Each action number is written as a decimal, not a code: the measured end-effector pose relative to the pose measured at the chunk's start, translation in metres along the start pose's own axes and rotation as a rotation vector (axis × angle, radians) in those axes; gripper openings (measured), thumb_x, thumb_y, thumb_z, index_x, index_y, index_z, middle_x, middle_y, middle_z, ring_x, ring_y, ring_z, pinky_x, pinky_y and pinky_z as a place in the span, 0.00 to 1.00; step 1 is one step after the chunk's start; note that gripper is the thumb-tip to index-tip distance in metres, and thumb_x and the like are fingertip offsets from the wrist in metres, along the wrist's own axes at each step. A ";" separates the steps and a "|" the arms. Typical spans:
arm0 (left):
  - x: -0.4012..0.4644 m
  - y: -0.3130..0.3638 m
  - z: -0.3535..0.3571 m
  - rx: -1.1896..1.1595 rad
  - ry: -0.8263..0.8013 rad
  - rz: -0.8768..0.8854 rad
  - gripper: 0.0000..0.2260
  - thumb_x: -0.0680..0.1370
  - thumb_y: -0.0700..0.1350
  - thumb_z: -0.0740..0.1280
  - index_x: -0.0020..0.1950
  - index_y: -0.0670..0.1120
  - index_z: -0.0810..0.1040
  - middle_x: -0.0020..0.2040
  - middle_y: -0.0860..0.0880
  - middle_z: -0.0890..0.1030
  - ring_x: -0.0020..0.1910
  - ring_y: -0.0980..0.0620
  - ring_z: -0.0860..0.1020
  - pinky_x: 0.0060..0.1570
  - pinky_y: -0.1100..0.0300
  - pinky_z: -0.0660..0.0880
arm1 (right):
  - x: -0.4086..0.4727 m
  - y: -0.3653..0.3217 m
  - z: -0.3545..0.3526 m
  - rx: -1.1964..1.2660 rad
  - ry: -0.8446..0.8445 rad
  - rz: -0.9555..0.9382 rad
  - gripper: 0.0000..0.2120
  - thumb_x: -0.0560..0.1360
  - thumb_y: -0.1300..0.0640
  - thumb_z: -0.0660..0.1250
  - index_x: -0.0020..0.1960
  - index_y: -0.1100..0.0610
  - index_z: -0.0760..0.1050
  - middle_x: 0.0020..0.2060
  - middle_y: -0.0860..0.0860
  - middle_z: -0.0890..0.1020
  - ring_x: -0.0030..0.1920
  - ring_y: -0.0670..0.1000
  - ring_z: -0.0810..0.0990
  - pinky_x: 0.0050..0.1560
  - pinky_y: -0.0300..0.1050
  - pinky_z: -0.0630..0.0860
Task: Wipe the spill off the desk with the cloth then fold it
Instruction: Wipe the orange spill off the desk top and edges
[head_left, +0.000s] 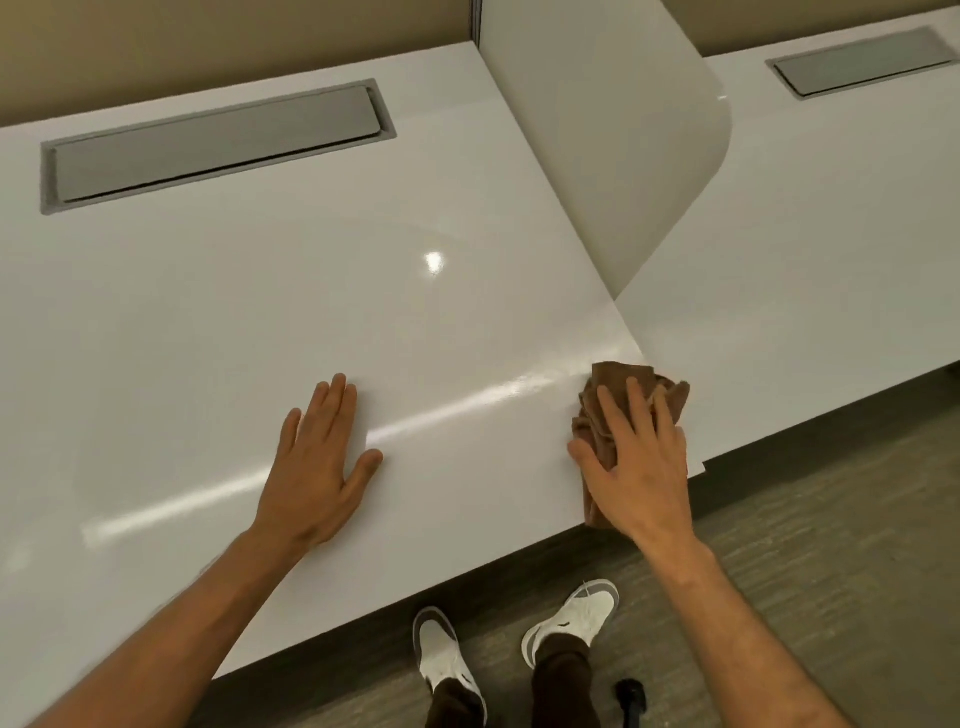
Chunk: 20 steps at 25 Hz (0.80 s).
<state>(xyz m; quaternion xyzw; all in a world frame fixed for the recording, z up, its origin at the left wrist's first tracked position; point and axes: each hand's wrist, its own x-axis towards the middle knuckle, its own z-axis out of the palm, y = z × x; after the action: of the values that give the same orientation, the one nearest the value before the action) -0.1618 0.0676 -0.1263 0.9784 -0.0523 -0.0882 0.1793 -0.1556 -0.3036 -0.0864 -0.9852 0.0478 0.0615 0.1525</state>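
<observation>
A crumpled brown cloth (618, 384) lies at the right front corner of the glossy white desk (311, 291). My right hand (634, 457) presses down on it with fingers spread and nearly straight; part of the cloth bunches beyond the fingertips and a bit hangs at the desk's front edge. My left hand (322, 457) rests flat on the desk, palm down, well to the left of the cloth and apart from it. I cannot make out any spill on the surface, only light streaks reflected across it.
A grey cable flap (218, 145) is set into the desk at the back left. A white curved divider panel (597, 145) stands along the desk's right edge, with a neighbouring desk (805, 249) beyond. Below the front edge are the floor and my shoes (519, 644).
</observation>
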 end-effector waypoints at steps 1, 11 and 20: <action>-0.001 -0.007 -0.001 0.004 -0.004 -0.018 0.36 0.83 0.65 0.46 0.86 0.49 0.43 0.86 0.54 0.42 0.84 0.55 0.40 0.83 0.50 0.43 | -0.005 0.002 0.008 -0.074 -0.009 0.011 0.36 0.78 0.35 0.61 0.81 0.48 0.57 0.81 0.55 0.57 0.81 0.61 0.51 0.77 0.65 0.56; 0.001 -0.015 0.005 0.103 -0.013 -0.017 0.36 0.84 0.64 0.46 0.85 0.47 0.39 0.86 0.50 0.40 0.85 0.52 0.40 0.83 0.48 0.44 | 0.047 -0.018 0.031 0.087 0.189 0.194 0.37 0.79 0.40 0.57 0.80 0.61 0.59 0.78 0.60 0.64 0.80 0.61 0.56 0.77 0.63 0.61; 0.001 -0.014 0.005 0.079 -0.003 -0.017 0.36 0.84 0.65 0.44 0.85 0.44 0.40 0.86 0.48 0.40 0.85 0.51 0.41 0.82 0.50 0.42 | 0.155 -0.143 0.057 0.011 0.087 -0.133 0.41 0.74 0.40 0.68 0.80 0.58 0.60 0.79 0.57 0.64 0.80 0.61 0.57 0.77 0.59 0.57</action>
<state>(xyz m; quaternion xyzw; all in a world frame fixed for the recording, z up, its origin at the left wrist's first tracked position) -0.1611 0.0787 -0.1356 0.9850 -0.0477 -0.0892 0.1397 0.0077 -0.1627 -0.1193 -0.9871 -0.0110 0.0082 0.1594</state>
